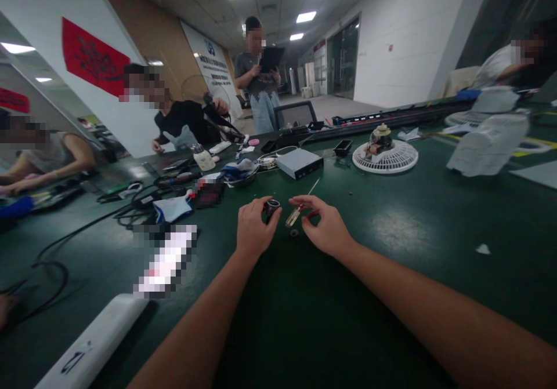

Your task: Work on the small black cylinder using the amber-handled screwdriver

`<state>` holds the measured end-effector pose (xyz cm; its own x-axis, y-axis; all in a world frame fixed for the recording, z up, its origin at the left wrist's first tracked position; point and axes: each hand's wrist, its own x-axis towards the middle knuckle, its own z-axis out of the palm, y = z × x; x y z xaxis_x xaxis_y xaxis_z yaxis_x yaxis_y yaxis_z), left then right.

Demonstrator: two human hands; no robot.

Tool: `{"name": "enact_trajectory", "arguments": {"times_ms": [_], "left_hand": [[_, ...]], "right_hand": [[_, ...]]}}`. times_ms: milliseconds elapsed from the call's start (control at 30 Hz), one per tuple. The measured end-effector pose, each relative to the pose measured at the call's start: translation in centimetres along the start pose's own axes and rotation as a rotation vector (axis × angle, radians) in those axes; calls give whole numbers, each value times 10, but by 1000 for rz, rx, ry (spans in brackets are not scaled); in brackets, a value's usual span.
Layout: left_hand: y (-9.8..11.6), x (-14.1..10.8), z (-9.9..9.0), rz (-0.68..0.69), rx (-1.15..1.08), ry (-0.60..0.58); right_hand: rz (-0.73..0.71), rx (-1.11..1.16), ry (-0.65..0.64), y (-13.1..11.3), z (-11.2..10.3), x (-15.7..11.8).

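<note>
My left hand (255, 229) is closed around a small black cylindrical part (272, 204) with a silvery ring at its top, gripped between thumb and fingers. Close to its right, my right hand (326, 224) has its index finger stretched out and its thumb apart, curved with a gap between them. A screwdriver (295, 215) with a clear yellowish handle lies slanted beside those fingers, its shaft passing behind the index finger. Whether the finger touches it I cannot tell. Just below the handle, a small dark round piece (294, 233) rests on the green table (391, 284).
Beyond my hands stand a grey box-shaped drive (300, 163) and a white fan grille (385, 158) with a motor. At right is a white fan housing (489, 137). A white elongated device (93, 340), cables and cloths lie left. Several people are around the table.
</note>
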<state>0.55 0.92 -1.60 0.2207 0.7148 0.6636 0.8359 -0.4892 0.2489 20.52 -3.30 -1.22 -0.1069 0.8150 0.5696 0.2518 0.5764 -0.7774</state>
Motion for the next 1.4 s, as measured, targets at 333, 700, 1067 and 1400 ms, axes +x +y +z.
{"name": "enact_trajectory", "arguments": {"times_ms": [333,700,1067,1400], "left_hand": [[0,0,0,4,-2,13],[2,0,-1,34,1,-11],[2,0,-4,166,-20,-170],[4,1,-7,355,-47,-230]], "right_hand": [[130,69,101,-2,-3,-1],[87,-411,-352,17,2,-1],[105,-303,-242,10,0,0],[54,-155,-53,11,2,2]]}}
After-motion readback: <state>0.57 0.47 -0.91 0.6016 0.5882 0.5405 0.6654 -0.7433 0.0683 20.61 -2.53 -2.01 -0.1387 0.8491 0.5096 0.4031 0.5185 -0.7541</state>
